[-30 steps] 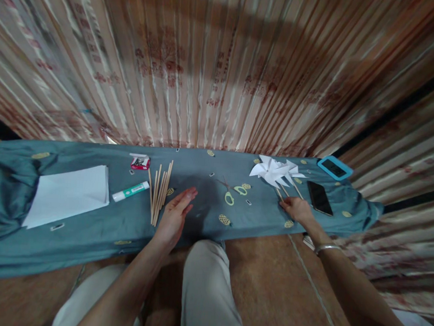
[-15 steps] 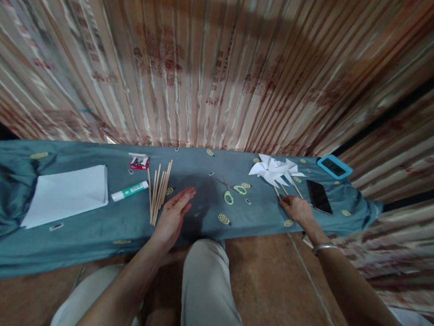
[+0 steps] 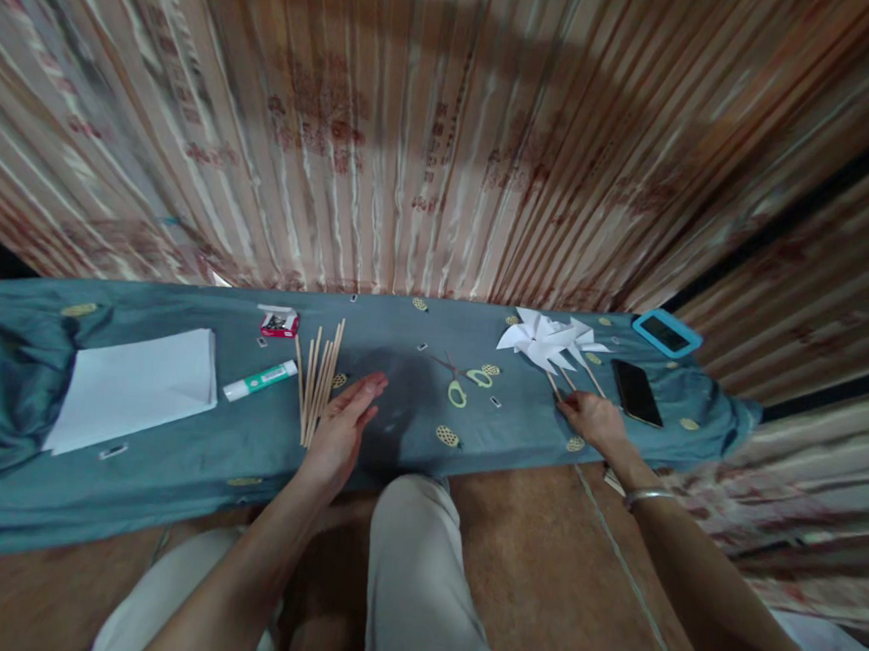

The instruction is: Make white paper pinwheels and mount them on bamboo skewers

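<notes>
Head view: the right hand (image 3: 593, 421) is pinching a stick (image 3: 553, 385) of the seemingly finished pinwheels (image 3: 537, 341) on the table (image 3: 404, 335), the left hand (image 3: 340, 432) is holding nothing, fingers straight, and loose sticks (image 3: 319, 387) and paper (image 3: 140, 388) are lying unused.

Bare left forearm (image 3: 254, 562) angles forward and inward from below; bare left hand (image 3: 342, 427) unclenched, fingers extended and close together, palm turned inward. Bare right forearm (image 3: 701, 577) slants in from lower right; bare right hand (image 3: 594, 420) back uppermost, fingers curled, tips pinched.
</notes>
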{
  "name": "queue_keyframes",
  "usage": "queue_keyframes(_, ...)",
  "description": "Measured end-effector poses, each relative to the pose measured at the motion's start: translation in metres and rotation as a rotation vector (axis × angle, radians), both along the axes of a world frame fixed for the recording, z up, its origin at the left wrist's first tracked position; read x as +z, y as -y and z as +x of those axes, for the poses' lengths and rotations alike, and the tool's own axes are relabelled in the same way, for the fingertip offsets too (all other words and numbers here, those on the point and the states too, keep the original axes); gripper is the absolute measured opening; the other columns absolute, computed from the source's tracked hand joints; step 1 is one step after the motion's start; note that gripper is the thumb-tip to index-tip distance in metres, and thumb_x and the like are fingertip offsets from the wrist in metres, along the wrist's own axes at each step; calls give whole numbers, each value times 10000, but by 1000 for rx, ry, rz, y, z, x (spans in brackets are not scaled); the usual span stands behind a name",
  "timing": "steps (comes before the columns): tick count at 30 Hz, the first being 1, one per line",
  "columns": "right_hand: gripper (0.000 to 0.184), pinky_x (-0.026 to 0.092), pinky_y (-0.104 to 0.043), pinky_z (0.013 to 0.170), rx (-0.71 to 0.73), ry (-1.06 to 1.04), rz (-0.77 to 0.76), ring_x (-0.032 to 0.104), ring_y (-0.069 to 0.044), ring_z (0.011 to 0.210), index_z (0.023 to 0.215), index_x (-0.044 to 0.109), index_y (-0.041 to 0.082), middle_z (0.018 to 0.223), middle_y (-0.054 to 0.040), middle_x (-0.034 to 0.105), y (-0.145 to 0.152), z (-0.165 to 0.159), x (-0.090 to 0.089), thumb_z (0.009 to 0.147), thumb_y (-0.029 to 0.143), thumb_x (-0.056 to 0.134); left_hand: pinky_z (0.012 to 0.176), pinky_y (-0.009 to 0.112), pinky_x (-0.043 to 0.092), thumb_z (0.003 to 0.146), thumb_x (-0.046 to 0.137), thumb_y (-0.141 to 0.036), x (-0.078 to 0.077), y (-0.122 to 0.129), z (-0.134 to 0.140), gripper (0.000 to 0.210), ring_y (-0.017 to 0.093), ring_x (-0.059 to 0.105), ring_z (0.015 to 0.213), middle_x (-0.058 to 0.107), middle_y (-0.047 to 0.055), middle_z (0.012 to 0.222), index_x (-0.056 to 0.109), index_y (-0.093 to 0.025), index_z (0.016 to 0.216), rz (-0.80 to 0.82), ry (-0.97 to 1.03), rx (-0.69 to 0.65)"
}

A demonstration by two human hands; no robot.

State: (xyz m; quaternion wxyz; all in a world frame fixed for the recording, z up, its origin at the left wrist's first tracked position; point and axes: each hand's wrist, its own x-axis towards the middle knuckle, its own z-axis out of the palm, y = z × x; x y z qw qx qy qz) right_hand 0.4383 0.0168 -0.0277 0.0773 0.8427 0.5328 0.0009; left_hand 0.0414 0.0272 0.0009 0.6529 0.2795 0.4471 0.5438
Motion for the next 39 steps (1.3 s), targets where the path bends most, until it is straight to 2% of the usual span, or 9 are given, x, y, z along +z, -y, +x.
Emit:
queue_keyframes(9,275,469,-297,739,30,16,-2,700,-275,948,1002,718,182,960,-147,748,3,0,-5,916,354,521,944,341,390,423,877,-533,3,1,-18,568,314,515,1272,709,129,1158,754,-193,862,-17,-41,48)
queue_keyframes(17,255,476,-282,737,43,20,-3,699,-259,949,984,725,196,958,-132,750,1,2,-7,918,327,517,886,311,408,442,875,-517,2,4,-35,580,304,517,1269,690,138,1208,752,-179,897,-14,-80,71)
queue_keyframes(39,268,476,-295,750,28,54,-18,703,-262,943,1000,720,181,988,-155,743,-6,14,-5,920,333,514,886,325,410,454,873,-523,2,3,-32,585,311,530,1256,697,144,1188,752,-172,907,-14,-84,70)
